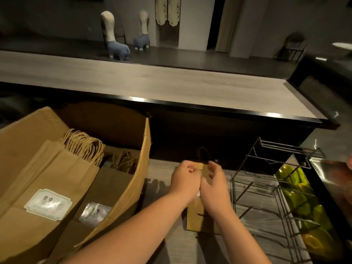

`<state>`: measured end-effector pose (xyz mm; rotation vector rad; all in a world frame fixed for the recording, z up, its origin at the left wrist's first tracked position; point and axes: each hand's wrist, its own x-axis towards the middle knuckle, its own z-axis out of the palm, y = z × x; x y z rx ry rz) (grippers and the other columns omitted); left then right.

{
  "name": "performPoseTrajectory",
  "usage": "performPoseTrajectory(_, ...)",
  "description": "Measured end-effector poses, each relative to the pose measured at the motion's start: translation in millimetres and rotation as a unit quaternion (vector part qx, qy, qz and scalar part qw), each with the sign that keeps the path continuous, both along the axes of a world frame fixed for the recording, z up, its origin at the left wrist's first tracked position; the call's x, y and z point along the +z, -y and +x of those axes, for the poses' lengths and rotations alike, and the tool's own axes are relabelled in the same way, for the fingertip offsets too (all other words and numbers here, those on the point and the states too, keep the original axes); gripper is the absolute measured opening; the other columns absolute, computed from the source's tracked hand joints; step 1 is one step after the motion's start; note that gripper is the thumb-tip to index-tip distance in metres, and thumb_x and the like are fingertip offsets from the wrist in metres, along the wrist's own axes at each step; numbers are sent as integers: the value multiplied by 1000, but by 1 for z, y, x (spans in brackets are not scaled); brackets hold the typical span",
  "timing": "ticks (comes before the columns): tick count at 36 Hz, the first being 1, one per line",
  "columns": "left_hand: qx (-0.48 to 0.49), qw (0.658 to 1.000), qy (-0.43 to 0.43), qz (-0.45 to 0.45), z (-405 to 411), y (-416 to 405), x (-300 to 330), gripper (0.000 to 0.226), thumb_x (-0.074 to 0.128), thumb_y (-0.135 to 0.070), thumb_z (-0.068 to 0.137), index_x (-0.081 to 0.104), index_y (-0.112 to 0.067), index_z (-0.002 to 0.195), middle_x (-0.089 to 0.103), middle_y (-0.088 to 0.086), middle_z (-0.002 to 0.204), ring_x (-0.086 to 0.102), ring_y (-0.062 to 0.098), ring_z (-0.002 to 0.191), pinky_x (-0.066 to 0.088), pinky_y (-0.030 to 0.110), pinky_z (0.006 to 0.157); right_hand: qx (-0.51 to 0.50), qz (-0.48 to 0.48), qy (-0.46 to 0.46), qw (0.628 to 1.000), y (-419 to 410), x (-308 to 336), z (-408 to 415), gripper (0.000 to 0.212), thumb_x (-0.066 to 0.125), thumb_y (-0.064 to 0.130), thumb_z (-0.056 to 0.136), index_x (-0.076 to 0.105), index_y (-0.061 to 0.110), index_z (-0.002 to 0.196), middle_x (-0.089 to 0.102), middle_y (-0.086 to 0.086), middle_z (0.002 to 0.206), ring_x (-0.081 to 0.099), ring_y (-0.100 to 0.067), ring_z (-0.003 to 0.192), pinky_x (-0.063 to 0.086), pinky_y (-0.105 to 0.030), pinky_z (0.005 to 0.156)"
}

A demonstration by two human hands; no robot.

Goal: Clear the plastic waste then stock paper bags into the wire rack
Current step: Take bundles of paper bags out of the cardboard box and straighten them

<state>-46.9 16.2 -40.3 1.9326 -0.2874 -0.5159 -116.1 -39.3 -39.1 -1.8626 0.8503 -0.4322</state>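
left hand (183, 180) + right hand (216, 189): fingers curled, gripping paper bag (198, 216) | bag flat mid-counter (162, 180) | wire rack (266, 197) right

Matt brown paper bag (197, 216) on grained wood shelf (160, 168), beside dark metal wire rack (266, 189).

Dim indoor light leaves the far room grey and murky, while warmer light from above falls on the near work area. Bright specular streaks glint along the black edge of the raised counter (200, 106), and glare washes out the print on the glossy labels (47, 203) of the paper bags. Both hands (185, 180) are softened by motion blur and cast faint finger shadows on the surface (158, 185) to their left. Wide-angle distortion bows the counter's lines, and a blurred smear sits at the right edge (344, 168). Fine detail is soft and noisy throughout.
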Motion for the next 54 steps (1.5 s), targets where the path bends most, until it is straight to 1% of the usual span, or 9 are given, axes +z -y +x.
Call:
performPoseTrajectory(4, 31, 993, -5, -116, 1, -1, 62, 25, 46, -27, 99, 56, -29, 122, 58, -10, 111, 57, 5, 98, 52, 27, 85, 5, 64, 128, 990, -4, 62, 14, 35, 57, 12, 96, 46, 30, 124, 60, 7, 116, 62, -3, 99, 53, -18, 70)
performPoseTrajectory(11, 40, 983, 45, -171, 42, -56, 143, 24, 51, -29, 95, 58, -28, 118, 63, -6, 107, 62, 13, 100, 54, 39, 91, 75, 101, 218, 968, -48, 138, 52, 31, 54, 8, 96, 49, 24, 122, 61, 5, 109, 64, -2, 90, 51, -12, 62)
performPoseTrajectory(25, 105, 989, -26, 100, 159, -259, 108, 28, 41, -35, 101, 58, -19, 114, 61, 3, 104, 54, 19, 91, 43, 34, 76, 236, 252, -68, 936, -189, 111, 194, 52, 54, 19, 95, 31, 13, 141, 52, -10, 120, 56, -21, 102, 53, -35, 82)
performPoseTrajectory(28, 86, 986, -99, 105, 169, -290, 97, 23, 44, -29, 100, 56, -21, 117, 61, 4, 111, 55, 21, 102, 48, 38, 87, 222, 157, -133, 953, -212, 99, 218, 54, 47, 21, 97, 30, 3, 145, 53, -15, 117, 53, -25, 96, 45, -31, 74)
performPoseTrajectory(30, 29, 984, -133, 119, 173, -306, 91, 21, 46, -26, 100, 55, -18, 117, 63, 5, 107, 60, 21, 98, 51, 39, 92, 263, 52, -189, 945, -220, 89, 224, 51, 48, 17, 98, 36, -1, 144, 52, -19, 134, 55, -30, 115, 44, -33, 85)
performPoseTrajectory(34, -102, 965, -160, 182, 180, -327, 72, 27, 50, -27, 99, 53, -16, 123, 61, 3, 118, 61, 15, 105, 51, 35, 95, 313, -163, -369, 860, -213, 55, 217, 48, 49, 24, 99, 42, 9, 143, 41, -14, 148, 41, -33, 134, 39, -41, 110)
performPoseTrajectory(39, -150, 957, -100, 227, 187, -336, 53, 24, 51, -24, 97, 53, -22, 121, 62, -2, 110, 62, 10, 101, 54, 31, 89, 332, -197, -444, 809, -190, 45, 201, 62, 46, 21, 101, 18, 15, 155, 21, -14, 160, 24, -35, 145, 31, -44, 114)
performPoseTrajectory(46, -184, 951, -56, 241, 186, -329, 47, 32, 51, -21, 96, 53, -20, 128, 63, 4, 105, 59, 12, 86, 51, 25, 75, 369, -211, -439, 792, -193, 39, 203, 66, 54, 12, 94, 26, 23, 153, 37, -11, 151, 40, -34, 134, 42, -45, 107)
performPoseTrajectory(54, -225, 939, -11, 258, 179, -320, 41, 28, 55, -30, 95, 57, -26, 122, 55, -10, 96, 53, 10, 95, 46, 29, 88, 373, -228, -423, 794, -184, 40, 205, 66, 55, 8, 93, 31, 27, 152, 43, -9, 145, 47, -30, 127, 46, -39, 99)
